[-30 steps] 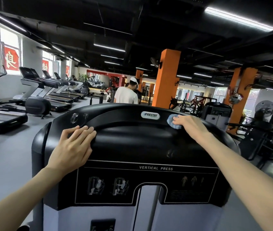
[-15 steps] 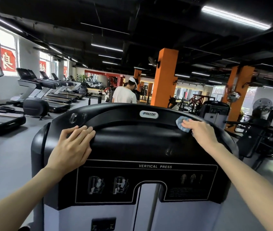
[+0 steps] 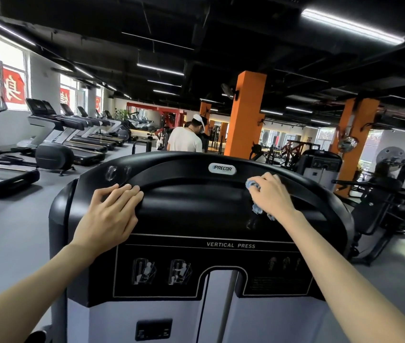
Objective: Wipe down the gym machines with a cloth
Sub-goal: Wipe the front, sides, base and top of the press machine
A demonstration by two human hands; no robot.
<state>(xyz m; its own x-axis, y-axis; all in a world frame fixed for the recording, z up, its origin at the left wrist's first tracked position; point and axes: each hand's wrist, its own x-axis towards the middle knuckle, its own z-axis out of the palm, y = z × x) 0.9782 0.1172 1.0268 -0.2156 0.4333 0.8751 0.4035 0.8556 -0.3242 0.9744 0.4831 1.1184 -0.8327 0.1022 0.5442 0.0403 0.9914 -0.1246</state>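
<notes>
A black and white vertical press machine (image 3: 196,201) with a rounded black top shroud fills the middle of the head view. My left hand (image 3: 108,216) rests flat on the shroud's left side, fingers straight and together. My right hand (image 3: 270,194) grips a small blue cloth (image 3: 251,184) and presses it against the right part of the shroud, just below and right of the brand badge (image 3: 222,169). Bits of the cloth stick out at my fingertips and under my palm.
A row of treadmills (image 3: 72,134) lines the left wall under the windows. A person in a white shirt (image 3: 184,141) stands beyond the machine. Orange pillars (image 3: 244,112) and other weight machines (image 3: 320,167) stand to the right on grey floor (image 3: 11,231).
My right hand with the cloth first slid right along the upper rim, then came back left and lower onto the shroud's face. My left hand has stayed in place.
</notes>
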